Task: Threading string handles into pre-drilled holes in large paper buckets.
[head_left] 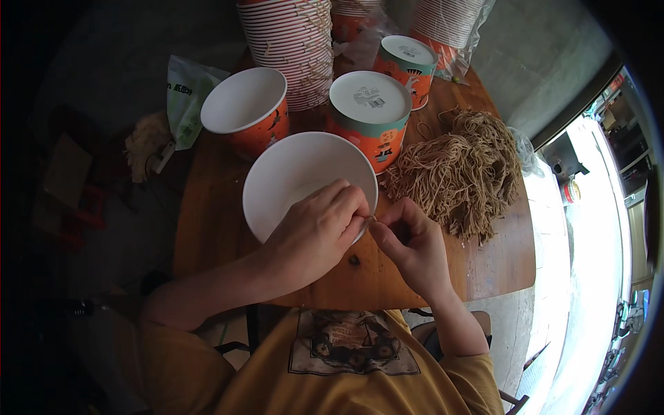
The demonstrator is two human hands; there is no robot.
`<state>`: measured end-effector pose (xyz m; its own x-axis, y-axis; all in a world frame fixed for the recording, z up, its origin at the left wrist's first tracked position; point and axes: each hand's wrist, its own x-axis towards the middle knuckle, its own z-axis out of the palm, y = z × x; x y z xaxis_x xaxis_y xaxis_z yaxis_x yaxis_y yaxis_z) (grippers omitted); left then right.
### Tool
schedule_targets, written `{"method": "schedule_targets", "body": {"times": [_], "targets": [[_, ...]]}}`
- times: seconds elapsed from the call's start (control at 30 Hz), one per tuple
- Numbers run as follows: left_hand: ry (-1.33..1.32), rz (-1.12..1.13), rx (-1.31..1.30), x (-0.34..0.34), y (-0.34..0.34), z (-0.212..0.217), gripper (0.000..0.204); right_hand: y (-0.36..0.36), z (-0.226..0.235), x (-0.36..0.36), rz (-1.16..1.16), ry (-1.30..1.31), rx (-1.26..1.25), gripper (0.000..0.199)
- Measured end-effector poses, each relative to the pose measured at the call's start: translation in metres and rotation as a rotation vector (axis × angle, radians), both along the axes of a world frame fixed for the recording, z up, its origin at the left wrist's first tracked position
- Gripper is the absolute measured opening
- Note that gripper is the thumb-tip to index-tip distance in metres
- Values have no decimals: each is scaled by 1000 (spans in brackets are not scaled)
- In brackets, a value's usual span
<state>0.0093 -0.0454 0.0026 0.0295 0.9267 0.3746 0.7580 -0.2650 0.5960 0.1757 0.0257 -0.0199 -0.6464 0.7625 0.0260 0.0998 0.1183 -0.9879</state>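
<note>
A white-lined paper bucket (pixel 277 173) stands tilted toward me on the table, its mouth up. My left hand (pixel 321 225) reaches across its near side, fingers curled closed at the right part of the rim. Against it, my right hand (pixel 415 252) pinches with thumb and index finger just outside the rim. A tiny bit of tan cord (pixel 373 218) shows between the fingertips of both hands; the rest of it is hidden. To the right of the bucket lies a loose heap of tan cords (pixel 467 173).
Behind stand an orange bucket, mouth up (pixel 245 104), and two upside-down ones (pixel 370 100) (pixel 409 52). A tall nested stack (pixel 287 48) rises at the back, beside bagged stacks (pixel 449 24). The wooden table (pixel 228 270) has a rounded near edge. A green-white bag (pixel 187 97) hangs left.
</note>
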Motion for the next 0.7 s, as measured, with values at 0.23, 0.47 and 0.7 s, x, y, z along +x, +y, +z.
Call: {"method": "schedule_targets", "body": {"times": [0.23, 0.47, 0.7], "targets": [[59, 8, 66, 1, 2, 2, 13, -3, 4, -3, -82, -160, 482, 15], [-63, 32, 43, 6, 0, 1, 17, -4, 3, -3, -99, -154, 552, 15], [95, 7, 111, 8, -6, 2, 17, -4, 5, -4, -89, -137, 567, 14]]}}
